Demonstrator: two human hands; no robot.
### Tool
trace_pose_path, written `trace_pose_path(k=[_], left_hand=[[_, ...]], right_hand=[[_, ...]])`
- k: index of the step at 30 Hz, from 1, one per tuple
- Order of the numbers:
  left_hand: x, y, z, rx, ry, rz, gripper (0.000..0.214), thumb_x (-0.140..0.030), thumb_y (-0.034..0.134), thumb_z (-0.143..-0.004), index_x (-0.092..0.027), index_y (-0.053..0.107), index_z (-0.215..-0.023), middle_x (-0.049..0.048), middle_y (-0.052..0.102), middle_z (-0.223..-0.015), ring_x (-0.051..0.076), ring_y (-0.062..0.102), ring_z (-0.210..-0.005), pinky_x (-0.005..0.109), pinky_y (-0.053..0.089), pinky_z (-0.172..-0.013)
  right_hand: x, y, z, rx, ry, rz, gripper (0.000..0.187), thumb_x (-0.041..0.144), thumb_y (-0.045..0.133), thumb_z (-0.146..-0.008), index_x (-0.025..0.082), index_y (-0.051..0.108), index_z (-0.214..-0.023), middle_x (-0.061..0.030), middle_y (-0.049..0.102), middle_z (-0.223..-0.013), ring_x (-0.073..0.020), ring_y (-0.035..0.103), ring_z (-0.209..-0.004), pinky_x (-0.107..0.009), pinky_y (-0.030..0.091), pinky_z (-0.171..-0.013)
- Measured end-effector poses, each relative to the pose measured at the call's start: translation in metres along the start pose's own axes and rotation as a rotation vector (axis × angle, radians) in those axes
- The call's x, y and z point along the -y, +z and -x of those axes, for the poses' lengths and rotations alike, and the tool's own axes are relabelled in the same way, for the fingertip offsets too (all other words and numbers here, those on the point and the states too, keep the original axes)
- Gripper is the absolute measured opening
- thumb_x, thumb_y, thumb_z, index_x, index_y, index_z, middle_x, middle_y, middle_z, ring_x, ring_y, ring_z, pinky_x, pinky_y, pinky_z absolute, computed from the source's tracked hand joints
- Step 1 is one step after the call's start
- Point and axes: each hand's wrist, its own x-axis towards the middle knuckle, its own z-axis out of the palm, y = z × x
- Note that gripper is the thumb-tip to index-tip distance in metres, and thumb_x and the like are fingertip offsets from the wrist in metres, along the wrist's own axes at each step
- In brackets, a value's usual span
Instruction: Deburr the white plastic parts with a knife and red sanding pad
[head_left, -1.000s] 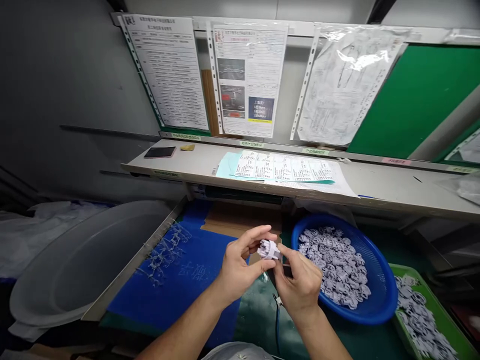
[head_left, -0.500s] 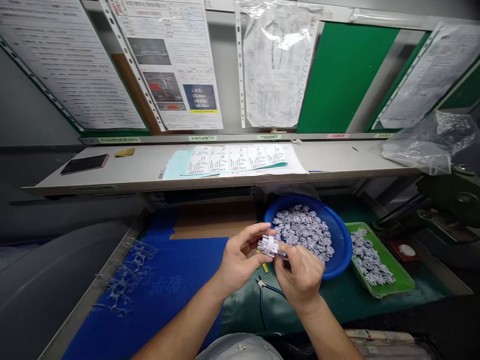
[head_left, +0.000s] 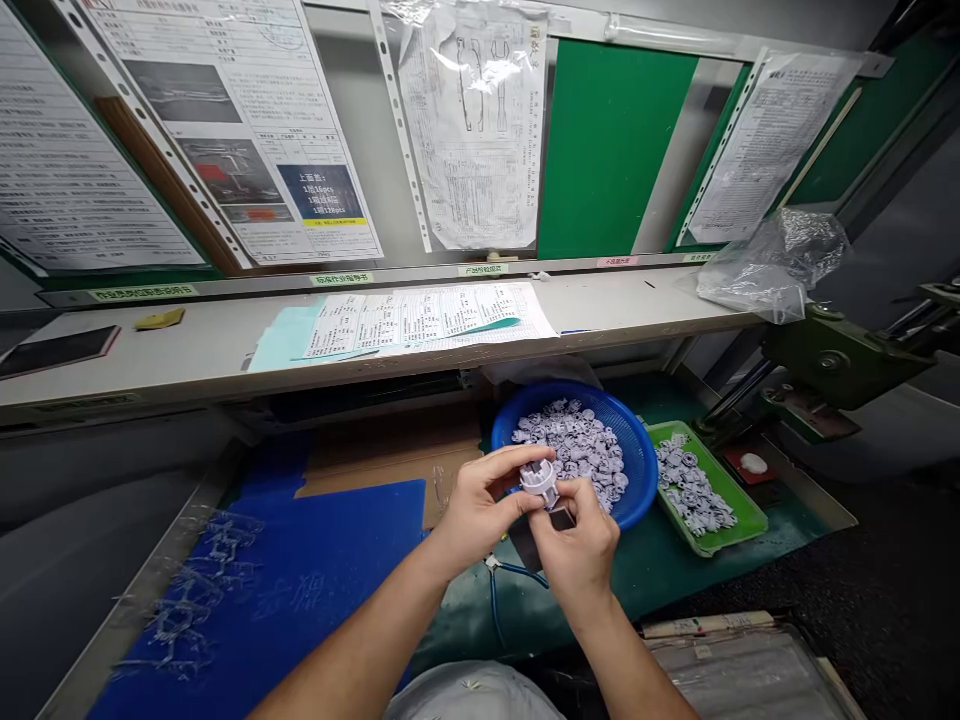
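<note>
Both hands are close together over the bench, in front of a blue plastic basket [head_left: 634, 450]. My left hand [head_left: 480, 522] and my right hand [head_left: 576, 546] hold a small white plastic moulded part [head_left: 539, 482] between their fingers and thumbs. Its lower side is hidden by my fingers. The basket is heaped with several similar pale parts [head_left: 574, 450]. Just beyond my right hand, a green tray [head_left: 721, 470] holds more of them [head_left: 690, 490]. Blue-handled pliers [head_left: 495, 600] lie below my hands, partly hidden by my right forearm.
A blue mat [head_left: 337, 545] holds clear plastic runners [head_left: 187, 610] at left, beside a grey tub [head_left: 75, 540]. A shelf [head_left: 187, 345] above carries papers [head_left: 420, 320] and a phone [head_left: 56, 352]. A green machine [head_left: 832, 360] stands at right, near a plastic bag [head_left: 772, 265].
The view has swung right, so the bench and basket sit further left in the picture. My hands remain together on the white part, which has turned between my fingers.
</note>
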Motion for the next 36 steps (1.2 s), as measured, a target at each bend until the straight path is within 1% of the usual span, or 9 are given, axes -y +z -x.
trace_pose_path(k=[10,13,16,19,24,27,29,32,36], left_hand=[[0.006,0.009,-0.004,-0.002,-0.073,-0.007,0.039,-0.014,0.076,-0.073,-0.019,0.074,-0.112,0.0114,0.071,-0.117,0.029,0.066,-0.107,0.040,0.054,-0.093],[0.016,0.009,-0.006,0.052,-0.127,-0.011,0.048,-0.019,0.078,-0.074,-0.020,0.068,-0.121,0.0118,0.067,-0.128,0.031,0.062,-0.117,0.044,0.050,-0.103],[0.042,0.000,-0.006,0.093,-0.188,-0.108,0.059,-0.028,0.078,-0.076,-0.023,0.060,-0.132,0.0120,0.058,-0.140,0.032,0.055,-0.129,0.046,0.045,-0.110],[0.083,-0.015,0.004,0.123,-0.335,-0.243,0.058,-0.035,0.076,-0.078,-0.024,0.060,-0.132,0.0119,0.060,-0.139,0.033,0.055,-0.129,0.047,0.046,-0.108],[0.136,-0.029,0.046,0.135,-0.602,-0.280,0.051,-0.035,0.076,-0.073,-0.019,0.068,-0.121,0.0134,0.067,-0.130,0.035,0.061,-0.122,0.048,0.049,-0.104],[0.148,-0.032,0.065,0.119,-0.694,-0.248,0.050,-0.038,0.077,-0.071,-0.021,0.070,-0.117,0.0121,0.070,-0.125,0.034,0.063,-0.118,0.045,0.052,-0.101],[0.153,-0.038,0.070,0.061,-0.719,-0.237,0.052,-0.043,0.079,-0.068,-0.021,0.071,-0.114,0.0115,0.072,-0.120,0.034,0.065,-0.115,0.045,0.053,-0.100],[0.157,-0.053,0.071,-0.050,-0.732,-0.221,0.056,-0.050,0.081,-0.063,-0.021,0.072,-0.110,0.0116,0.075,-0.113,0.035,0.065,-0.114,0.046,0.054,-0.098],[0.160,-0.070,0.070,-0.186,-0.730,-0.204,0.059,-0.054,0.082,-0.059,-0.020,0.072,-0.107,0.0127,0.075,-0.108,0.035,0.067,-0.110,0.048,0.054,-0.096]], right_hand=[[-0.005,-0.001,0.006,0.064,0.184,-0.104,0.016,0.033,0.065,-0.080,0.021,0.055,-0.077,0.0072,0.054,-0.053,-0.0103,0.050,-0.046,-0.022,0.037,-0.050],[-0.021,-0.001,0.018,0.154,0.373,-0.149,0.023,0.042,0.067,-0.080,0.020,0.059,-0.078,0.0080,0.049,-0.051,-0.0103,0.046,-0.047,-0.023,0.036,-0.051],[-0.068,-0.006,0.036,0.205,0.655,-0.129,0.036,0.054,0.067,-0.077,0.018,0.064,-0.077,0.0060,0.051,-0.053,-0.0120,0.049,-0.051,-0.024,0.038,-0.053],[-0.145,-0.028,0.044,0.125,0.859,0.008,0.039,0.054,0.069,-0.076,0.016,0.065,-0.073,0.0034,0.056,-0.055,-0.0145,0.053,-0.054,-0.026,0.041,-0.054],[-0.275,-0.074,0.010,0.022,1.126,0.225,0.029,0.043,0.066,-0.088,0.014,0.065,-0.082,0.0005,0.066,-0.079,-0.0136,0.062,-0.073,-0.032,0.051,-0.074],[-0.316,-0.081,-0.011,-0.049,1.192,0.272,0.028,0.042,0.062,-0.092,0.015,0.065,-0.097,-0.0035,0.067,-0.098,-0.0158,0.064,-0.089,-0.037,0.053,-0.084],[-0.321,-0.076,-0.010,-0.090,1.186,0.253,0.032,0.046,0.061,-0.091,0.015,0.064,-0.100,-0.0054,0.067,-0.101,-0.0176,0.064,-0.091,-0.037,0.053,-0.084],[-0.295,-0.059,0.020,-0.044,1.108,0.119,0.053,0.066,0.058,-0.083,0.013,0.067,-0.089,-0.0082,0.070,-0.087,-0.0219,0.064,-0.081,-0.033,0.052,-0.071],[-0.224,-0.026,0.087,0.275,0.966,-0.110,0.064,0.079,0.061,-0.066,0.015,0.067,-0.066,-0.0037,0.064,-0.063,-0.0193,0.058,-0.061,-0.029,0.046,-0.056]])
